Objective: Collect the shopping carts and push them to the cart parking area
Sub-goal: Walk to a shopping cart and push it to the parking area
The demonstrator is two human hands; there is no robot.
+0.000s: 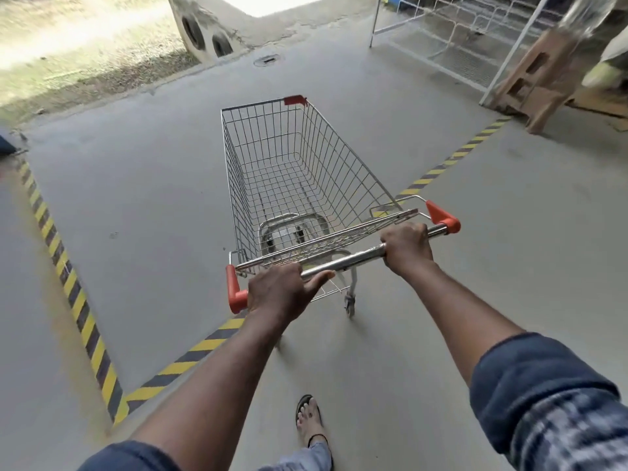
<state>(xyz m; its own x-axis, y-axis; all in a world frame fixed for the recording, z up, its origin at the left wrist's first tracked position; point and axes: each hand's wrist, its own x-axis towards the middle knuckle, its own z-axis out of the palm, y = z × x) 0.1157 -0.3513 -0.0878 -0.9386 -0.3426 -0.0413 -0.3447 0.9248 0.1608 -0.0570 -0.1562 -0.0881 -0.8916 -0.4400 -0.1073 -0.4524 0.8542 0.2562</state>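
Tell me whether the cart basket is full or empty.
Empty: the cart basket holds nothing; only its wire mesh and the grey floor beneath show through.

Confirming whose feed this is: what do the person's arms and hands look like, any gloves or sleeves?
No gloves or watch on left hand or right hand. Forearms bare; left sleeve and right sleeve dark blue, the right checked blue-and-white higher up.

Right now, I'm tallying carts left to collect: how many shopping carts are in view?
1. The shopping cart is straight ahead, left hand and right hand gripping its handle. The white wire frames top right are blurred; more may hide there.
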